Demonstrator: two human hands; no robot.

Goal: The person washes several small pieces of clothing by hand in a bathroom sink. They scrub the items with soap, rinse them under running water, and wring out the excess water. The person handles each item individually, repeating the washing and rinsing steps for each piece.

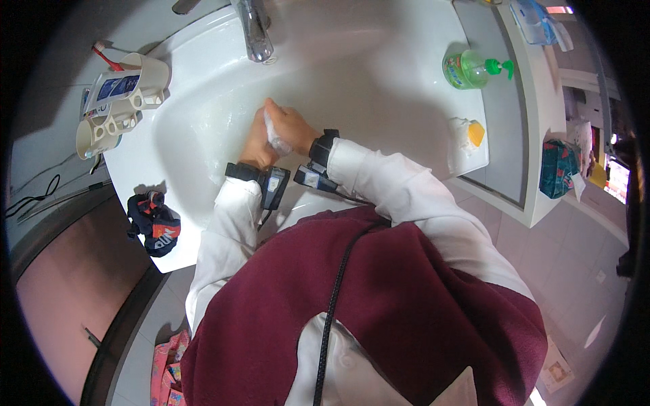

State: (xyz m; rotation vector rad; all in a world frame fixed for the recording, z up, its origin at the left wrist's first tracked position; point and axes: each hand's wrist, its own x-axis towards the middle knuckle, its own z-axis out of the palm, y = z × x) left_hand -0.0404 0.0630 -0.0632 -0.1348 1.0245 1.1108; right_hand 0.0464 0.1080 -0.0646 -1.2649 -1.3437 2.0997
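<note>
Two hands, left hand and right hand, clasp a small white wet object over the sink, mid-scrub; next likely rinsing beneath the far faucet.

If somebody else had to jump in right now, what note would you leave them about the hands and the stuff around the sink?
Left hand: over the white sink basin, closed around a small whitish thing, pressed against the right hand.
Right hand: also gripping that whitish thing; what it is cannot be told.
Around: faucet above the hands, no water stream visible. Green soap pump bottle on the right ledge, a yellow and white sponge below it. White cups with a toothbrush on the left rim, a dark bunched cloth near the front left corner.
Done: thing in hand over the basin. Left: cannot tell whether it has been rinsed.
</note>
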